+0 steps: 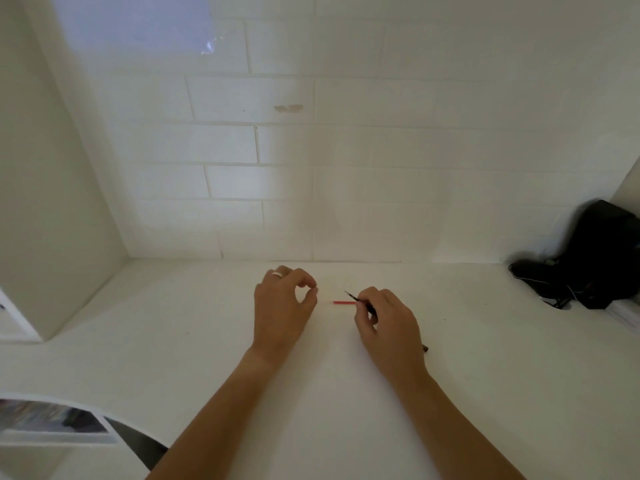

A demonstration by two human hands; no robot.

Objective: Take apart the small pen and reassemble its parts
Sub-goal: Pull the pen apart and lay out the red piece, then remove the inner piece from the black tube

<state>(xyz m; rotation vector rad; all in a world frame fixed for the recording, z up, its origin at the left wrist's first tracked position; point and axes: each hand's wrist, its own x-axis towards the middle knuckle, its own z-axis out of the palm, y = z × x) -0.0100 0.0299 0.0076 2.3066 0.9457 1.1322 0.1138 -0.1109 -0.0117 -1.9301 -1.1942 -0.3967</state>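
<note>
On the white table (207,358), before a white brick wall (346,150): two bare hands, forearms entering from the near edge.

Left hand (282,306): ring (277,274) on one finger. Thumb and forefinger tips brought together in a closed pinch with a round gap behind them. Whether anything small sits between the tips cannot be told. Remaining fingers curled loosely above.

Right hand (388,323): fingers closed in a narrow writing-style grip on a thin black pen part (360,301). Its pointed tip projects up and to the left, clear of the fingertips. A short dark end (425,348) shows beside the wrist; whether it belongs to the same piece cannot be told.

Red pen part (343,302): slim, lying flat on the table between the two hands. Its right end is at or under the right hand's fingertips; its left end is apart from the left hand's pinch.

Far right corner: black bag (588,258) against the wall, well apart from the hands.

Near left edge: printed paper (52,420), blurred.
</note>
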